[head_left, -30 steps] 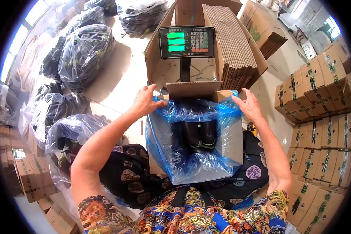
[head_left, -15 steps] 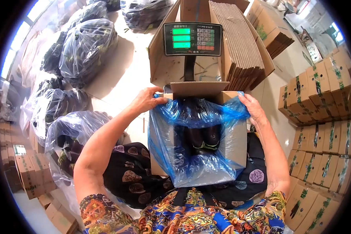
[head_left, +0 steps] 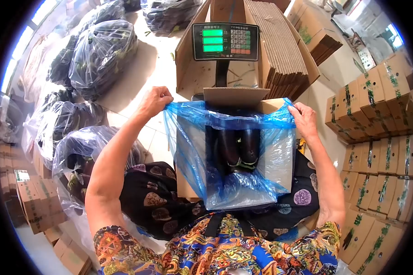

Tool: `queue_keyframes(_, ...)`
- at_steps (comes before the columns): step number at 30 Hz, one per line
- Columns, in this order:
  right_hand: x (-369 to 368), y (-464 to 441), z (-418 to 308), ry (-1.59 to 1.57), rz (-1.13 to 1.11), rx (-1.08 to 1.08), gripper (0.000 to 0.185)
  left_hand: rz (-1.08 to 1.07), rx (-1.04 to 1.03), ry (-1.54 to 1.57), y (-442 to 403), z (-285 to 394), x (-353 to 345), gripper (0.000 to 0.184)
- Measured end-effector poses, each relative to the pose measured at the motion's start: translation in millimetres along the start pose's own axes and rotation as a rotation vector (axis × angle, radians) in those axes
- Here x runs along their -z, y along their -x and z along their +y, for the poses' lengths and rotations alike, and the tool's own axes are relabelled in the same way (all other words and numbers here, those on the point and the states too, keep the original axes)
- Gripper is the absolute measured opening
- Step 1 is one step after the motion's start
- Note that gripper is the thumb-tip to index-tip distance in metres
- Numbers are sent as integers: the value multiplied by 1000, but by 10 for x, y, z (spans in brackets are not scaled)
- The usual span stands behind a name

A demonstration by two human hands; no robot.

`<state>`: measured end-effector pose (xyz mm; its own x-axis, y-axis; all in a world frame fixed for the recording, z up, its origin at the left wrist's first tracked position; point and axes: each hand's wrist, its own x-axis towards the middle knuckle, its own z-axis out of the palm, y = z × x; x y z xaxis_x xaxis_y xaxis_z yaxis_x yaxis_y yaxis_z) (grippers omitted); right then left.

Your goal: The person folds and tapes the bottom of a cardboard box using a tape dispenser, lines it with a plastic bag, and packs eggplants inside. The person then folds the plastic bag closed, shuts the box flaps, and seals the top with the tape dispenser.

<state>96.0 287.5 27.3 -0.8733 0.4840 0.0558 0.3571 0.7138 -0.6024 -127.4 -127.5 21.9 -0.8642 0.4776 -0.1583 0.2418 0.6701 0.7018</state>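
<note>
Blue liner held taut at both upper corners over an open carton

Left hand [head_left: 155, 101]: fingers closed narrow, pinching the upper left corner of the blue plastic liner [head_left: 188, 146], out beyond the carton's side. Right hand [head_left: 304, 118]: also narrow, gripping the liner at the upper right, just beside the carton [head_left: 182, 181].

Carton sits open in front of the person, far flap [head_left: 236, 95] raised. Liner drapes over its near and side walls; a band of film spans the far part of the opening. Dark eggplants [head_left: 238, 146] lie inside, stem ends toward the person.

Surroundings: scale display [head_left: 226, 41] lit green beyond the carton; flat cardboard stack [head_left: 280, 46] to its right; filled clear bags [head_left: 103, 59] at left; taped cartons [head_left: 367, 105] stacked at right.
</note>
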Motion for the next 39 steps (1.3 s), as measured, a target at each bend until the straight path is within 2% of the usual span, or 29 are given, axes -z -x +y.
queue_keyframes(1, -4, -13, 13, -9, -20, -37, 28, -15, -10, 14, 35, 12, -15, 15)
queue_keyframes(4, -21, 17, -189, -126, 283, 83, 32, -28, -79, 79, 81, 59, 15, 16)
queue_keyframes(5, 120, 72, -334, -142, 117, -18, 43, -64, 13, 234, 88, 102, 63, 17)
queue_keyframes(6, 175, 159, -503, -78, 64, 139, 46, -89, 109, 410, 85, 114, 101, 16)
queue_keyframes(8, 161, 309, -768, 54, -43, 453, 53, -95, 159, 579, 95, 59, 159, 15)
queue_keyframes(10, 14, 340, -868, 264, -58, 663, 62, -123, 162, 640, 118, 8, 170, 14)
queue_keyframes(14, -367, 78, -522, 375, -205, 707, 39, -76, 221, 833, 159, -76, 108, 16)
queue_keyframes(15, -397, 0, -506, 364, -217, 737, 20, -51, 234, 867, 177, -145, 98, 15)
queue_keyframes(18, -200, -66, -945, -241, -462, 226, 13, 63, 313, 936, 236, -334, 30, 12)
queue_keyframes(19, -197, -105, -1001, -389, -381, 274, 11, 102, 340, 930, 226, -423, -18, 12)
queue_keyframes(20, -148, -187, -1044, -358, -359, 273, 13, 140, 367, 924, 218, -487, -58, 12)
queue_keyframes(22, -160, -368, -1103, -323, -159, 292, 16, 231, 346, 863, 167, -461, -183, 11)
queue_keyframes(24, -128, -611, -1167, -226, -67, 194, 21, 277, 308, 725, 100, -564, -306, 12)
queue_keyframes(25, -192, -802, -1110, -246, -48, 164, 22, 313, 259, 490, 76, -605, -354, 17)
queue_keyframes(26, -279, -956, -1012, -266, -26, 134, 22, 325, 226, 390, 64, -728, -451, 18)
queue_keyframes(28, -480, -1080, -724, -90, -3, 229, 23, 348, 151, 194, 73, -1110, -753, 21)
queue_keyframes(29, -537, -1128, -655, 1, 7, 281, 23, 283, 119, 189, 118, -1288, -922, 20)
queue_keyframes(30, -544, -1090, -647, 120, 15, 393, 15, 218, 92, 186, 208, -1413, -1071, 20)
queue_keyframes(32, -599, -983, -587, 387, 63, 549, 11, 112, 118, 253, 383, -1374, -1283, 18)
queue_keyframes(33, -599, -933, -556, 347, 72, 532, 11, 78, 127, 329, 424, -1392, -1383, 19)
queue_keyframes(34, -586, -898, -527, 306, 80, 521, 11, 15, 219, 449, 441, -1408, -1476, 19)
queue_keyframes(36, -520, -815, -508, 220, 124, 487, 11, -16, 127, 463, 497, -1473, -1548, 21)
queue_keyframes(39, -269, -631, -561, 111, 216, 366, 10, -140, 382, 505, 518, -1397, -1282, 22)
